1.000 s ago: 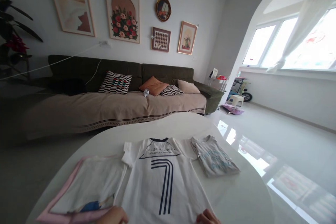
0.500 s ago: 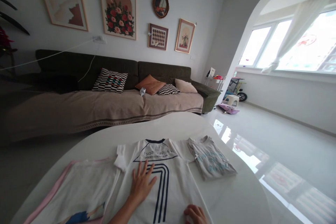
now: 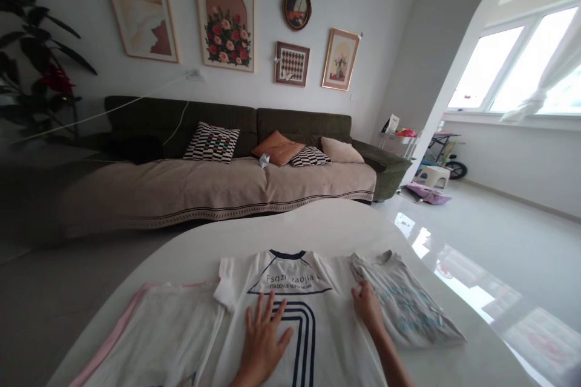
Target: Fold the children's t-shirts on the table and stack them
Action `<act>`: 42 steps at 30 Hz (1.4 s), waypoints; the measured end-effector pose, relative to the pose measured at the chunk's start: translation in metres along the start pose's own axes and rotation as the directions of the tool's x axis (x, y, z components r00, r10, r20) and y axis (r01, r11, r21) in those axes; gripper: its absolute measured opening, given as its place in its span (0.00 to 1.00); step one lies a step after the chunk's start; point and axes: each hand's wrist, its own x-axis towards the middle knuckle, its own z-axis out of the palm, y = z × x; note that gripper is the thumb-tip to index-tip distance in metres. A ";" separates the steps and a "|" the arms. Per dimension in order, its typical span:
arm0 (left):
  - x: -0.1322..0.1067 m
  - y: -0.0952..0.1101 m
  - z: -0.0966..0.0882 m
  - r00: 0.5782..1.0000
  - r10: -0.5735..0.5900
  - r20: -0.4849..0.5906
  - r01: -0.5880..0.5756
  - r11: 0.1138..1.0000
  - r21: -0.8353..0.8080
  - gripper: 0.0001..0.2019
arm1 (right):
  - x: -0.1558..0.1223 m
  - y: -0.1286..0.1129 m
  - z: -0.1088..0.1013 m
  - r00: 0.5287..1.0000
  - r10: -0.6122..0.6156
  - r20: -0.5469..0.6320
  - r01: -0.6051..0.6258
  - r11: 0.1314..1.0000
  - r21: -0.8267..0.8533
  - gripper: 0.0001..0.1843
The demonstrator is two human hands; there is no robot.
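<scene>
A white T-shirt (image 3: pixel 336 338) with a navy collar, printed lettering and navy stripes lies spread on the white table. My left hand (image 3: pixel 263 338) rests flat on its front with fingers spread, over the stripes. At the shirt's right sleeve my right hand (image 3: pixel 368 308) is closed, its fingertips pinched on the sleeve edge. Just beyond that hand lies a folded grey T-shirt (image 3: pixel 408 302) with pale blue lettering, partly against the white sleeve. On the left is a white garment with pink edging (image 3: pixel 154 332), cut off by the lower frame edge.
The rounded white table (image 3: pixel 200 245) carries the clothes. Behind it stands a dark green sofa (image 3: pixel 299 121) with a beige cover and several cushions. A plant (image 3: pixel 40 54) is at the left. A white stool (image 3: pixel 433 176) and a purple item (image 3: pixel 426 193) are on the floor at right.
My right hand has moved up from the shirt's lower right side to its right sleeve and closed there. My left hand stays flat on the shirt. The view has swung left.
</scene>
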 end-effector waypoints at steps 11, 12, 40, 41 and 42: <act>0.001 -0.006 0.005 1.000 0.016 0.000 -0.016 0.997 -0.079 0.28 | 0.022 -0.028 0.008 0.999 0.038 0.035 -0.037 0.999 -0.033 0.21; 0.000 -0.005 0.004 1.000 0.014 -0.001 -0.014 0.997 -0.076 0.28 | 0.022 -0.025 0.002 1.000 0.018 0.023 -0.016 0.999 -0.047 0.21; -0.012 0.008 -0.001 0.998 -0.011 -0.055 0.010 1.000 -0.018 0.29 | -0.156 -0.055 0.026 0.920 -0.321 0.225 0.370 0.901 -0.228 0.32; -0.017 0.009 0.002 0.999 -0.015 -0.047 0.015 1.000 -0.020 0.30 | -0.155 -0.052 0.024 0.914 -0.325 0.241 0.378 0.899 -0.220 0.32; -0.022 0.011 0.005 0.999 -0.014 -0.036 0.013 1.000 -0.027 0.31 | -0.155 -0.048 0.021 0.909 -0.329 0.255 0.385 0.898 -0.215 0.32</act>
